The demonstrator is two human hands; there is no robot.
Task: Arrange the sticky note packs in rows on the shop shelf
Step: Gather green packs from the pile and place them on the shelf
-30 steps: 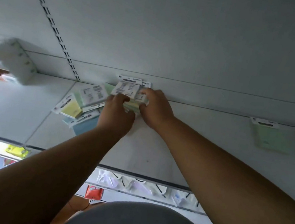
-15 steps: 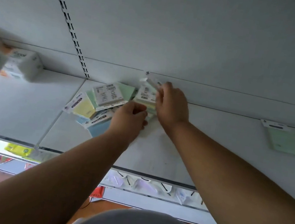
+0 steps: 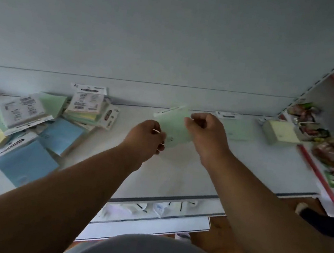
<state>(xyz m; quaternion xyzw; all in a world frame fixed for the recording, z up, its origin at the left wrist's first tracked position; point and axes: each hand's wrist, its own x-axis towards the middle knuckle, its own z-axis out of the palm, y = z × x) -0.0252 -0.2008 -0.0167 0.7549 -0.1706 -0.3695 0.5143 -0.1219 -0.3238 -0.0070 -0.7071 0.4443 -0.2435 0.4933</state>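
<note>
On the shelf [image 3: 176,177], a heap of sticky note packs [image 3: 33,127] is lying at the left, several overlapping one another. Between the left hand [image 3: 146,137] and the right hand [image 3: 206,132], 1 sticky note pack [image 3: 173,125] is being held above the shelf's middle. Just right of the right hand, another pack [image 3: 236,127] is lying flat near the back wall, and a thicker pack [image 3: 279,132] is sitting further right. Snack packets [image 3: 329,153] are lying on the neighbouring shelf at the far right.

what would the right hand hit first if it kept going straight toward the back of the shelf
Most likely the green pack lying flat at the back of the shelf, just beyond the right hand, then the back wall. Depth is hard to judge, so the hand may pass above that pack.
</note>
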